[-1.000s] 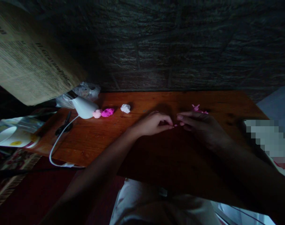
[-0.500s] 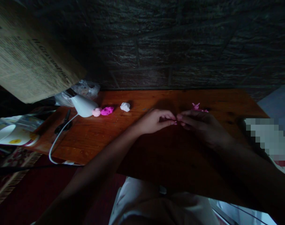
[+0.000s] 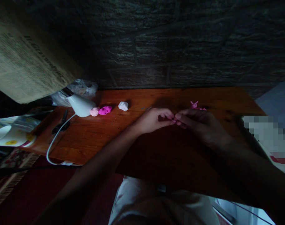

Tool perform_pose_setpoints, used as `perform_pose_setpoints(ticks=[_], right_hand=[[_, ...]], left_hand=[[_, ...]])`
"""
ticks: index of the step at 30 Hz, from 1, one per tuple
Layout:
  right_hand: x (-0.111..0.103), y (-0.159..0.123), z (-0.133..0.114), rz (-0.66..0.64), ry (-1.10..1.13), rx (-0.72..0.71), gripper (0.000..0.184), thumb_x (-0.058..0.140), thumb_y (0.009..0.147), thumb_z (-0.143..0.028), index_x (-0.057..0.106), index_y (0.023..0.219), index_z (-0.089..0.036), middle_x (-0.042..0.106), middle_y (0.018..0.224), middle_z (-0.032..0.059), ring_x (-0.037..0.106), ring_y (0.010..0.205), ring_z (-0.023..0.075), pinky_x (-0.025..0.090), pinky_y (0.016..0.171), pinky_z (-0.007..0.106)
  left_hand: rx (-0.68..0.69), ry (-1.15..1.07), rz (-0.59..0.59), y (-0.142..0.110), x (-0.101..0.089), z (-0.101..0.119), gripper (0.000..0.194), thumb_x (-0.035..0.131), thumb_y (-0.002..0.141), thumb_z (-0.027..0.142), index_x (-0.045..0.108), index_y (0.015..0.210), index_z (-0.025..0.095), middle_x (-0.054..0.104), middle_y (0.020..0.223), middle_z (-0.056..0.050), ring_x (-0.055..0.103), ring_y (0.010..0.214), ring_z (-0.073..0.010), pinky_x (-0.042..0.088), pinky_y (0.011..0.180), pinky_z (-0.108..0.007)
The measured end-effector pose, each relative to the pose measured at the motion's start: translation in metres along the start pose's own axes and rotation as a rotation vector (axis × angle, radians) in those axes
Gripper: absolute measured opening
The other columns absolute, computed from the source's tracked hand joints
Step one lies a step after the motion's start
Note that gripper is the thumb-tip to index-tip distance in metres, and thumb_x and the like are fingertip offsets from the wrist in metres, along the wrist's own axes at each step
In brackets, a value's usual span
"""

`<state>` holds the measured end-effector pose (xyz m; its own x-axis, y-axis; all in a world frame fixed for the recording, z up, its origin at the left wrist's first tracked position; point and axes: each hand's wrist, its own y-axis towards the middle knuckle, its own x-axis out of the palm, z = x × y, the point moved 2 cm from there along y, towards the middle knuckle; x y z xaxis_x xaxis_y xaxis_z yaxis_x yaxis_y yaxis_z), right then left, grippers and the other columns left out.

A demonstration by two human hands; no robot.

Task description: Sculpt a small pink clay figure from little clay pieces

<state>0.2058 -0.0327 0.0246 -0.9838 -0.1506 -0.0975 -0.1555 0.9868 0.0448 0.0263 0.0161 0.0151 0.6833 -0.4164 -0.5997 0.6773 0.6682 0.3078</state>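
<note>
Over the wooden table, my left hand (image 3: 156, 120) pinches a tiny bit of pink clay (image 3: 174, 121) between thumb and fingertips. My right hand (image 3: 197, 123) meets it there, its thumb and forefinger pressed together at the same bit; how much of it they grip is hidden. Just behind my right hand lies a small pink clay figure (image 3: 194, 105) with two ear-like points, its lower part covered by that hand. Off to the left rest a white lump of clay (image 3: 123, 106), a bright magenta lump (image 3: 105, 110) and a pale pink lump (image 3: 94, 111).
A white lamp base (image 3: 82, 104) with a cable (image 3: 48, 153) stands left, under a printed paper shade (image 3: 34, 62). Dark scissors (image 3: 60, 126) and a paper cup (image 3: 12, 136) are nearby. A brick-patterned wall (image 3: 144, 47) bounds the wooden table (image 3: 90, 134) behind.
My right hand's fingertips have come closer to my left's and now touch at the pink bit. The whole view has shifted slightly; the lumps and figure stay put.
</note>
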Motion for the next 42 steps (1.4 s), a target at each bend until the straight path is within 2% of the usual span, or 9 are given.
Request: perform_pose_setpoints(ticks=[7, 18, 23, 33, 42], right_hand=[[0.0, 0.002, 0.003, -0.017, -0.043, -0.048, 0.039, 0.075, 0.078, -0.059, 0.073, 0.073, -0.02, 0.064, 0.066, 0.001, 0.053, 0.06, 0.0128, 0.044, 0.061, 0.028], [0.0, 0.004, 0.008, 0.09, 0.144, 0.108, 0.04, 0.087, 0.061, -0.056, 0.078, 0.078, -0.021, 0.069, 0.071, 0.0023, 0.056, 0.062, 0.0123, 0.044, 0.057, 0.026], [-0.002, 0.005, 0.005, 0.121, 0.122, 0.103, 0.04, 0.086, 0.062, -0.057, 0.077, 0.075, -0.021, 0.064, 0.066, 0.0004, 0.052, 0.058, 0.0112, 0.042, 0.055, 0.026], [-0.002, 0.005, 0.009, 0.086, -0.004, 0.103, 0.039, 0.084, 0.067, -0.056, 0.078, 0.081, -0.019, 0.068, 0.07, 0.0021, 0.054, 0.062, 0.0121, 0.042, 0.057, 0.025], [0.001, 0.006, 0.01, 0.066, 0.09, 0.129, 0.038, 0.087, 0.064, -0.052, 0.079, 0.084, -0.02, 0.07, 0.074, 0.0025, 0.056, 0.064, 0.0127, 0.043, 0.058, 0.026]], left_hand=[[0.0, -0.059, 0.037, 0.0, 0.001, -0.001, 0.009, 0.074, 0.084, 0.02, 0.07, 0.092, 0.016, 0.076, 0.09, -0.003, 0.068, 0.078, -0.011, 0.05, 0.072, -0.023], [-0.01, -0.267, 0.127, 0.003, 0.0, -0.006, 0.013, 0.069, 0.087, 0.025, 0.07, 0.094, 0.013, 0.076, 0.093, -0.007, 0.07, 0.085, -0.0132, 0.054, 0.079, -0.026], [-0.062, -0.308, 0.15, 0.004, -0.003, -0.004, 0.016, 0.07, 0.087, 0.026, 0.07, 0.095, 0.012, 0.076, 0.097, -0.008, 0.07, 0.088, -0.0135, 0.055, 0.082, -0.027], [-0.042, -0.325, 0.122, 0.003, -0.001, -0.004, 0.014, 0.065, 0.09, 0.023, 0.069, 0.098, 0.012, 0.076, 0.102, -0.009, 0.071, 0.092, -0.0138, 0.055, 0.084, -0.028], [-0.09, -0.39, 0.138, 0.005, -0.005, -0.001, 0.016, 0.067, 0.088, 0.022, 0.069, 0.1, 0.012, 0.076, 0.101, -0.009, 0.07, 0.09, -0.0131, 0.055, 0.083, -0.026]])
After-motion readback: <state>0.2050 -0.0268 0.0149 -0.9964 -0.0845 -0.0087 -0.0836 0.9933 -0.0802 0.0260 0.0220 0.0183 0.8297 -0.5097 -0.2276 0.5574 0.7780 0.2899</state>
